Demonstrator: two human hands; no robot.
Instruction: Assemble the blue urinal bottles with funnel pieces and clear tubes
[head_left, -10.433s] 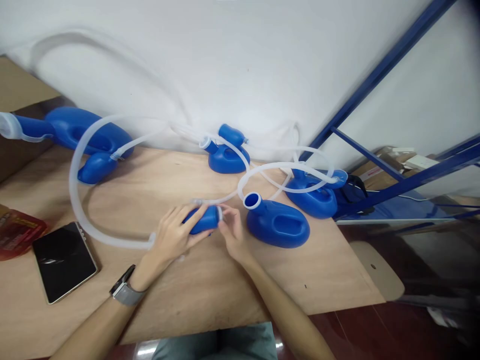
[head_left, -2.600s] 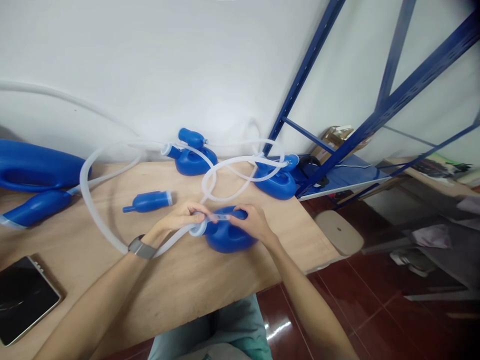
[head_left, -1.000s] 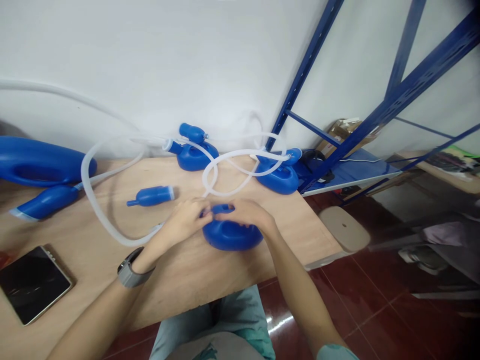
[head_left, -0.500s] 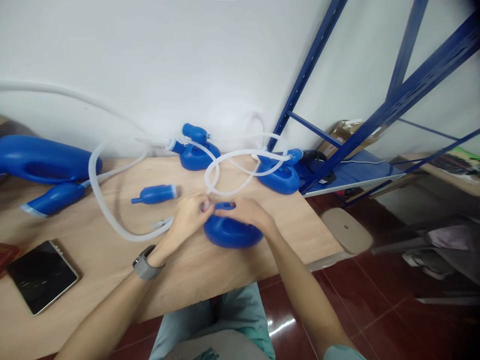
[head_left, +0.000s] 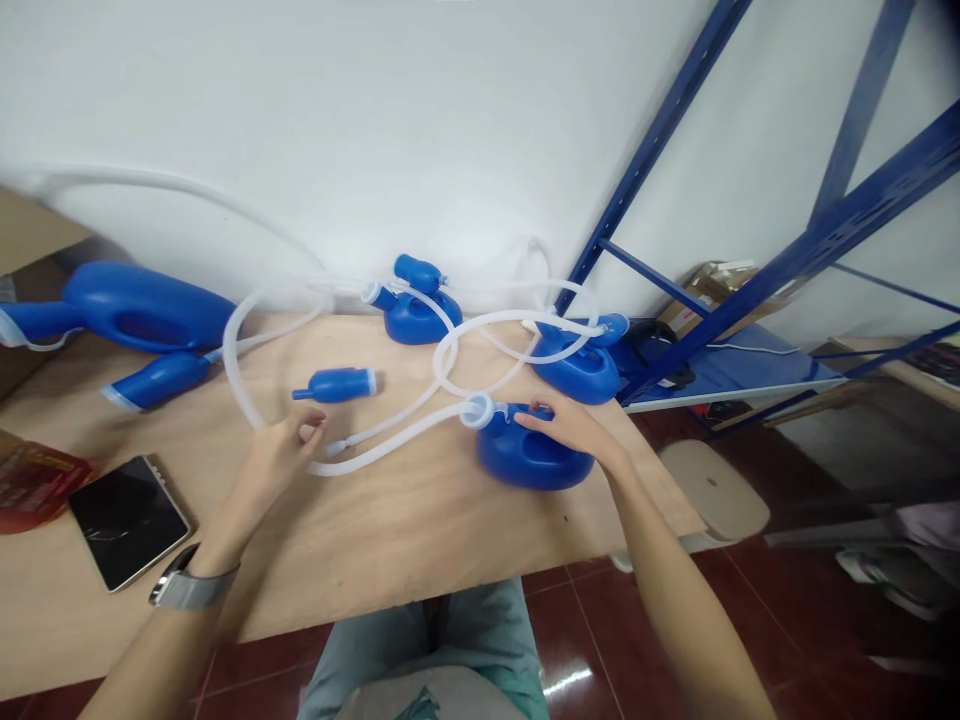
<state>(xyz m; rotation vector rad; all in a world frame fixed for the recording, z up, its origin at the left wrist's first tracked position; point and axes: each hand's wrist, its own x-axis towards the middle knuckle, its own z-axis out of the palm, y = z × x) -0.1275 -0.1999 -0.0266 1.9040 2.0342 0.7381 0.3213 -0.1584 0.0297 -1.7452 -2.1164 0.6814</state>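
My right hand (head_left: 571, 427) rests on top of a blue plastic bottle (head_left: 529, 459) lying on the wooden table (head_left: 420, 530). A clear tube (head_left: 405, 428) runs from the bottle's capped neck (head_left: 477, 409) leftward to a free end near my left hand (head_left: 279, 462). That hand hovers above the table with fingers loosely curled, holding nothing. A small blue funnel piece (head_left: 336, 384) lies just beyond it.
More blue bottles stand at the back middle (head_left: 416, 308), back right (head_left: 581, 365) and far left (head_left: 142, 305), with looping tubes. A phone (head_left: 127, 520) and a red packet (head_left: 30, 480) lie at the left. Blue shelving (head_left: 750, 280) stands to the right.
My left hand has let go at the bottle's neck and drawn back to the left. The tube now sits fixed in the bottle's neck. The view has shifted left.
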